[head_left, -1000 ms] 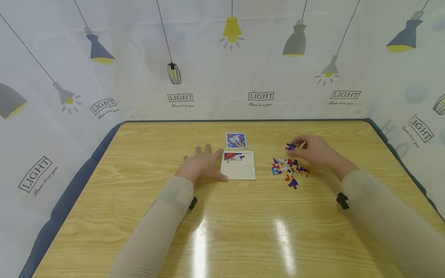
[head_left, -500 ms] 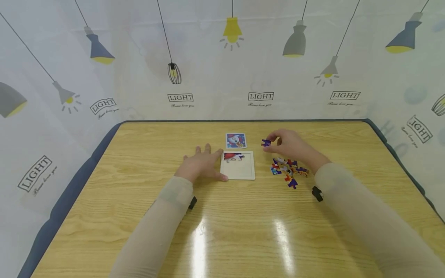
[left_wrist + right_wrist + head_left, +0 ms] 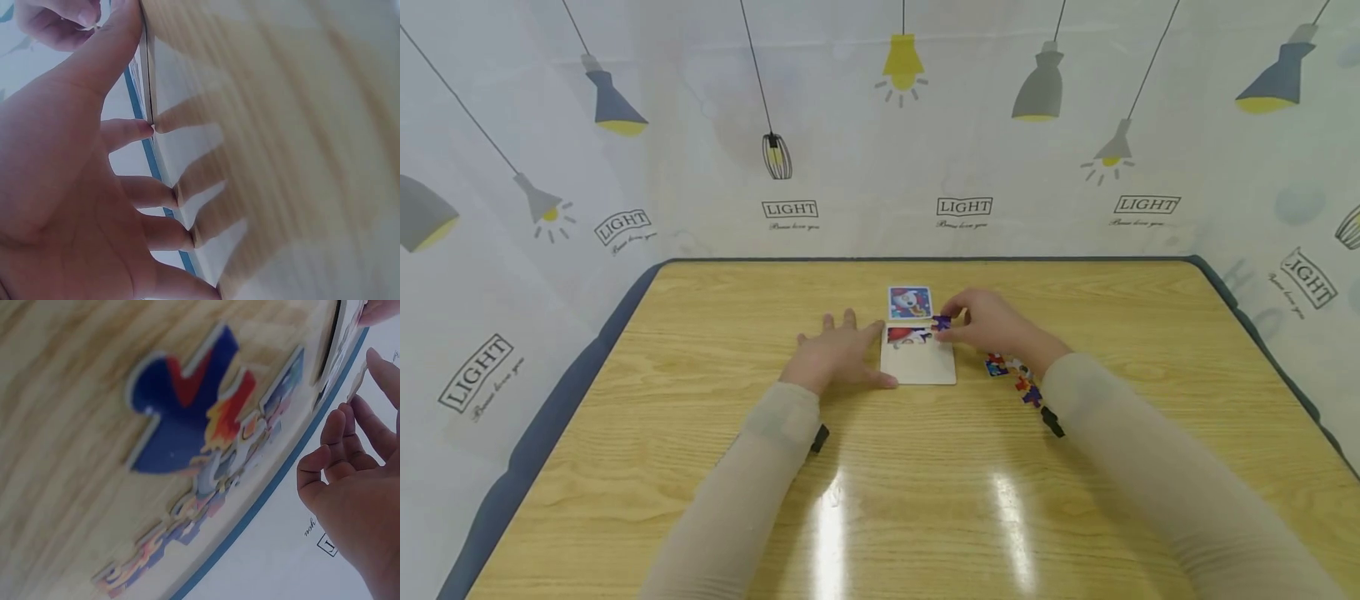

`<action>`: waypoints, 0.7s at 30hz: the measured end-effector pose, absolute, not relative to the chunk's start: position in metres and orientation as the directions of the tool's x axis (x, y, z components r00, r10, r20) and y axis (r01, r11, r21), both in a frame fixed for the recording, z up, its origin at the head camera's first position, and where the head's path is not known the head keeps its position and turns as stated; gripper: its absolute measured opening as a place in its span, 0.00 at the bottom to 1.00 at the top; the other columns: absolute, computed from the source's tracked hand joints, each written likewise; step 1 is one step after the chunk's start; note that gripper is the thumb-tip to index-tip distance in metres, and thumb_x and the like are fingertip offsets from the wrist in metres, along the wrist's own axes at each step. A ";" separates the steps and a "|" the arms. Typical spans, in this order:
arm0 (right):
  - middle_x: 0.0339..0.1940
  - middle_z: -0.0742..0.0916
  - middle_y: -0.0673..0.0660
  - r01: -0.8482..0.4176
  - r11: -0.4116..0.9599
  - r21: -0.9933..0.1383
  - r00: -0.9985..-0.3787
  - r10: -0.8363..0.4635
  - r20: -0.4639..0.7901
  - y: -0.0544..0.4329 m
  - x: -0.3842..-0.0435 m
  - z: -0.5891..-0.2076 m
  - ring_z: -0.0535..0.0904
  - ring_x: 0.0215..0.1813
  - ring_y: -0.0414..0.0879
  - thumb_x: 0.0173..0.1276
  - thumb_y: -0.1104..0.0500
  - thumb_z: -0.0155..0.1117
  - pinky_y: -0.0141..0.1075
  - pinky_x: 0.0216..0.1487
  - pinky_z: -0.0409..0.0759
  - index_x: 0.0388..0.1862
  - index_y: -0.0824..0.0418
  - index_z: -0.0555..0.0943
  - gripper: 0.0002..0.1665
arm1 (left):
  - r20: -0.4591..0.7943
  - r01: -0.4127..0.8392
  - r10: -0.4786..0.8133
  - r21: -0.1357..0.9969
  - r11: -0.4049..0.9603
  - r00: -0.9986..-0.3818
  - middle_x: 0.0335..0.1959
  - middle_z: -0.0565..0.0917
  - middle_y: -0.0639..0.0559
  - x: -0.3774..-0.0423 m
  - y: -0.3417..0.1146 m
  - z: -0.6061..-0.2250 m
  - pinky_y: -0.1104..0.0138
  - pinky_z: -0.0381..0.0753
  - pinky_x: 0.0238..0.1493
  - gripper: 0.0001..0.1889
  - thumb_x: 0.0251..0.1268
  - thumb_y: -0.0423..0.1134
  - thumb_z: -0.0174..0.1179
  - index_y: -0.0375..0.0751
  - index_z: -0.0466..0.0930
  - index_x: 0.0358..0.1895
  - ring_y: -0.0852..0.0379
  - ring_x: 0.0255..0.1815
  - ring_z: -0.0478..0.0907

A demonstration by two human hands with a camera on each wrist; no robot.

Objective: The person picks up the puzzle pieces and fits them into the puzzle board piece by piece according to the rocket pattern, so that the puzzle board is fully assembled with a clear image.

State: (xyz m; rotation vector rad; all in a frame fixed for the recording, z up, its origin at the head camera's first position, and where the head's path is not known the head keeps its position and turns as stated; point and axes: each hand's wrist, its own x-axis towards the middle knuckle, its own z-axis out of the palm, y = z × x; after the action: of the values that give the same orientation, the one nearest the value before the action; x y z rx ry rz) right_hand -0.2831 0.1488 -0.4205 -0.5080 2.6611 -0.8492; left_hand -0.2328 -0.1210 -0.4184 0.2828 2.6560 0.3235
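Observation:
My left hand (image 3: 837, 354) lies with its fingers spread on the table, thumb and index finger at the left side of the puzzle tray (image 3: 917, 367). In the left wrist view its straight fingertips (image 3: 181, 234) touch the tabletop. My right hand (image 3: 988, 322) pinches a dark purple puzzle piece (image 3: 941, 322) over the tray's upper right corner. The right wrist view shows that piece (image 3: 359, 380) edge-on between thumb and fingers. A few joined pieces (image 3: 906, 335) with red and white print fill the tray's top left. The rest of the tray's bed is bare and cream.
A small picture card (image 3: 909, 302) lies just behind the tray. Several loose puzzle pieces (image 3: 1030, 395) lie to its right, partly hidden under my right forearm. A printed cloth (image 3: 865, 167) stands around the wooden table's (image 3: 737, 492) back and sides.
My right hand has carried the purple piece leftward from beyond the loose pieces to the tray's upper right corner. The tray has shifted very slightly; my left hand stays beside it.

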 end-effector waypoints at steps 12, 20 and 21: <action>0.55 0.88 0.56 -0.285 0.765 -0.577 -0.876 -0.452 -0.168 0.142 -0.283 -0.433 0.81 0.50 0.50 0.70 0.50 0.77 0.46 0.57 0.83 0.59 0.57 0.85 0.23 | -0.404 0.139 0.246 0.275 0.951 -0.881 0.90 0.40 0.34 -0.232 -0.120 -0.417 0.18 0.43 0.76 0.59 0.57 0.78 0.67 0.63 0.50 0.88 0.23 0.88 0.36; 0.53 0.87 0.56 -0.296 0.776 -0.558 -0.869 -0.462 -0.181 0.139 -0.282 -0.433 0.80 0.48 0.49 0.70 0.50 0.77 0.43 0.52 0.84 0.56 0.57 0.86 0.21 | -0.406 0.139 0.246 0.274 0.952 -0.880 0.90 0.40 0.34 -0.232 -0.119 -0.416 0.18 0.43 0.76 0.59 0.57 0.78 0.67 0.62 0.50 0.88 0.24 0.88 0.36; 0.52 0.87 0.56 -0.301 0.779 -0.550 -0.869 -0.462 -0.179 0.138 -0.282 -0.433 0.80 0.47 0.49 0.70 0.50 0.77 0.43 0.52 0.83 0.56 0.57 0.86 0.20 | -0.404 0.141 0.246 0.273 0.952 -0.881 0.90 0.40 0.34 -0.232 -0.119 -0.417 0.18 0.43 0.76 0.59 0.57 0.78 0.67 0.63 0.50 0.88 0.24 0.88 0.36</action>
State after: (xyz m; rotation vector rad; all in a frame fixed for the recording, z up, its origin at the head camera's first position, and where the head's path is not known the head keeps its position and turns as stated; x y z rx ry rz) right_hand -0.2817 0.1385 -0.4328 -0.5869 2.6677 -0.7504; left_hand -0.2319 -0.1194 -0.4167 0.2777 2.6582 0.3280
